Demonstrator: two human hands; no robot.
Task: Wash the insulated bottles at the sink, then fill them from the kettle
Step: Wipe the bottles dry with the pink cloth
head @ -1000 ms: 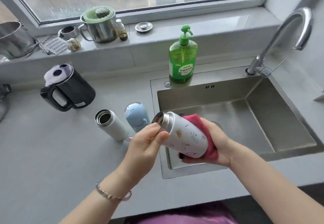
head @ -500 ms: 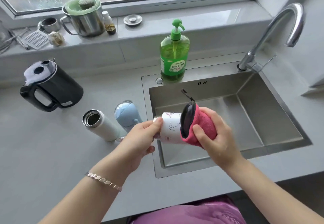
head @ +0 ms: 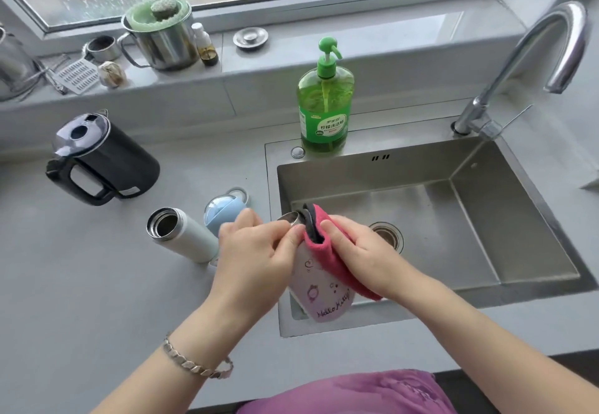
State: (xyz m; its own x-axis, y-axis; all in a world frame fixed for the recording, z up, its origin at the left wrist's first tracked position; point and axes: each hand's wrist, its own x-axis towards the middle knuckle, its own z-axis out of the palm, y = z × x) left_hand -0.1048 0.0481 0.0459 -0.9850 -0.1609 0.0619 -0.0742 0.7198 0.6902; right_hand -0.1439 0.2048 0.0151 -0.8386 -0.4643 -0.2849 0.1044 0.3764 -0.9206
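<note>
A black plastic electric kettle stands at the left of the grey worktop, lid on, handle toward the viewer. To its right stands a white cylindrical insulated bottle, uncapped, steel mouth exposed. A pale blue dome-topped bottle is just beside it, partly hidden behind the left hand. Bare worktop lies between these bottles and the near edge.

The left hand, with a metal link bracelet at the wrist, has thumb and fingers clamped on the steel neck of the white printed insulated bottle. This bottle is held over the near left corner of the stainless steel sink, mouth uppermost in view, base nearest the viewer. Purple script near the base reads "Hello Kitty". The right hand has its fingers curled round a pink cloth with dark edging, pressing it on the bottle's upper right side.

Half a second earlier the bottle lay nearly level, mouth to the left, with the cloth over its base end. The cloth now sits by the neck.

A green pump bottle of dish liquid stands on the sink's rear rim; its label carries Chinese characters too small to read reliably. The basin floor runs open from the hands to the right wall. A curved chrome tap rises at the right rear corner.
</note>
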